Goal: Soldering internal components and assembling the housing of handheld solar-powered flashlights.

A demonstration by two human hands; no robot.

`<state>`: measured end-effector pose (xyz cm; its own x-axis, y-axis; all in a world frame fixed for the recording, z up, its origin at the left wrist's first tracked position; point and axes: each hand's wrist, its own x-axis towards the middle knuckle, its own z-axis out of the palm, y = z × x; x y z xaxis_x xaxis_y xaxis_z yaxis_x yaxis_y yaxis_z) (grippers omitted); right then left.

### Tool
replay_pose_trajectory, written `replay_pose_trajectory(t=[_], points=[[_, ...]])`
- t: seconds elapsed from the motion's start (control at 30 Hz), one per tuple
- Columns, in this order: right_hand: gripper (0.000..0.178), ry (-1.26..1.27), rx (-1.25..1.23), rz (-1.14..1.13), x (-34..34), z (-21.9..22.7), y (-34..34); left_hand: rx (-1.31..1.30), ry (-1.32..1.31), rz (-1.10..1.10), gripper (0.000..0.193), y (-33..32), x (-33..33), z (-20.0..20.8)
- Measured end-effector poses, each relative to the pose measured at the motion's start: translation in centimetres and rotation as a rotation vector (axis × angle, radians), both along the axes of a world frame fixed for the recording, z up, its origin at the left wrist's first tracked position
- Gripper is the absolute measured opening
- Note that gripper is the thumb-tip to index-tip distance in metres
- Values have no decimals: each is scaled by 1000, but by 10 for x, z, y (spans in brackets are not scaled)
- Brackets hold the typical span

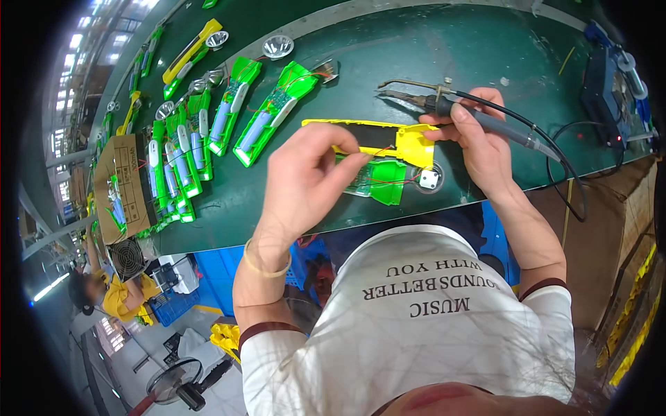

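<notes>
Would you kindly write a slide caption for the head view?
Left hand at a yellow plastic shell, right hand holding a grey soldering iron above a dark green workbench.

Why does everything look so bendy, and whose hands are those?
No robot here: they're a person's own bare hands. A wide, round-seeing camera on their head looks down, so straight edges curve.

The right hand holds a grey-handled soldering tool with a metal tip. The left hand pinches beside a yellow plastic shell; I can't tell what's between its fingers.

On the dark green table lie green plastic casings with wires, and shiny silver cups.
</notes>
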<state>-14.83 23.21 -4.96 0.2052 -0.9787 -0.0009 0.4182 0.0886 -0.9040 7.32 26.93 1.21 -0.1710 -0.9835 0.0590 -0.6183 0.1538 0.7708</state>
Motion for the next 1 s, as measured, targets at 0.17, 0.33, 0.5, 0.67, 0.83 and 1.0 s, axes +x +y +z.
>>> replay_pose_trajectory(t=[0.17, 0.33, 0.5, 0.67, 0.83, 1.0], points=[[21, 72, -67, -128, 1, -1, 3, 409, 1049, 165, 18, 19, 13, 12], [23, 116, -150, -54, -3, 12, 9, 339, 1039, 281, 8, 16, 30, -8], [26, 149, -101, 21, 33, 18, 17, -134, -148, 44, 3, -14, 47, -21], [27, 179, -77, 68, 42, 7, 19, -159, -359, -174, 4, -26, 50, -22], [26, 251, -84, 104, 42, 9, 18, -127, -372, -204, 4, -28, 51, -17], [25, 319, -88, 136, 44, 7, 15, -89, -420, -220, 6, -29, 52, -19]])
